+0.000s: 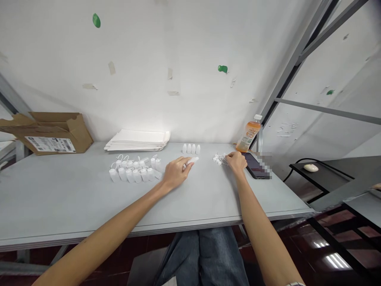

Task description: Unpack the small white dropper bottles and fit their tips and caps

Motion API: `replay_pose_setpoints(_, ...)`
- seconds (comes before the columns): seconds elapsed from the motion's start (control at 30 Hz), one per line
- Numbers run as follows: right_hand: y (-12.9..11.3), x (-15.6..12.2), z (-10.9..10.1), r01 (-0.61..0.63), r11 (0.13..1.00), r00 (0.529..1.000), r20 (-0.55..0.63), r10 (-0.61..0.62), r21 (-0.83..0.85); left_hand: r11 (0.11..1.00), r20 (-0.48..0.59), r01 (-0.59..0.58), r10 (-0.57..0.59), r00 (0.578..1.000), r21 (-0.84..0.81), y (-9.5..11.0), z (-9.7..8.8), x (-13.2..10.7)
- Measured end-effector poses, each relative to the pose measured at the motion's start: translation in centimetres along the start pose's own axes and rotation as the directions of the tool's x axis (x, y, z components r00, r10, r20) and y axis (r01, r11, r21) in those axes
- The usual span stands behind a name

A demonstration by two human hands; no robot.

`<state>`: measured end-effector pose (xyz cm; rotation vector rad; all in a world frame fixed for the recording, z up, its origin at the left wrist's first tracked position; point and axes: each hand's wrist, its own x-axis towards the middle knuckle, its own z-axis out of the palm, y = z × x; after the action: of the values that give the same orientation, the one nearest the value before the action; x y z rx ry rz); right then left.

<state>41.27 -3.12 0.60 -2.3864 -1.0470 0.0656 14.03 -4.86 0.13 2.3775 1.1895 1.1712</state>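
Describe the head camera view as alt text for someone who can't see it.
On a grey table, a person's left hand holds a small white plastic piece while the right hand sits beside a cluster of small white plastic parts. White plastic squeeze bottles with looped caps lie to the left, and an orange drink bottle stands behind a black phone.

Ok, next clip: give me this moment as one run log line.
left hand: holds white plastic piece | right hand: touches small white parts | nearby: phone
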Motion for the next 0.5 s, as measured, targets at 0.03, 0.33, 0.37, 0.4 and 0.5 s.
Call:
replay_pose_setpoints(0.03, -0.05, -0.06, -0.07, -0.005, 1.0, 1.0, 0.005, 0.005, -0.006, 1.0, 0.001, 0.001, -0.001, 1.0, -0.003, 0.02, -0.01, 0.0)
replay_pose_setpoints(0.33, 0.14, -0.1, -0.05, 0.017, 1.0, 1.0, -0.009, -0.017, -0.006, 1.0, 0.031, 0.008, -0.008, 0.999, 0.013, 0.13, -0.05, -0.01)
replay_pose_setpoints(0.37, 0.15, -0.08, -0.07, 0.011, 1.0, 1.0, -0.012, -0.011, -0.002, 1.0, 0.035, 0.008, -0.008, 0.999, 0.014, 0.12, -0.05, 0.0)
replay_pose_setpoints(0.4, 0.13, -0.07, -0.12, 0.004, 1.0, 1.0, -0.015, -0.004, 0.003, 1.0, 0.041, 0.008, -0.008, 0.999, 0.014, 0.11, -0.05, 0.0)
replay_pose_setpoints(0.5, -0.1, -0.17, -0.46, -0.003, 1.0, 0.999, -0.033, 0.004, 0.023, 1.0, 0.058, 0.009, -0.01, 0.998, 0.013, 0.09, -0.04, 0.0)
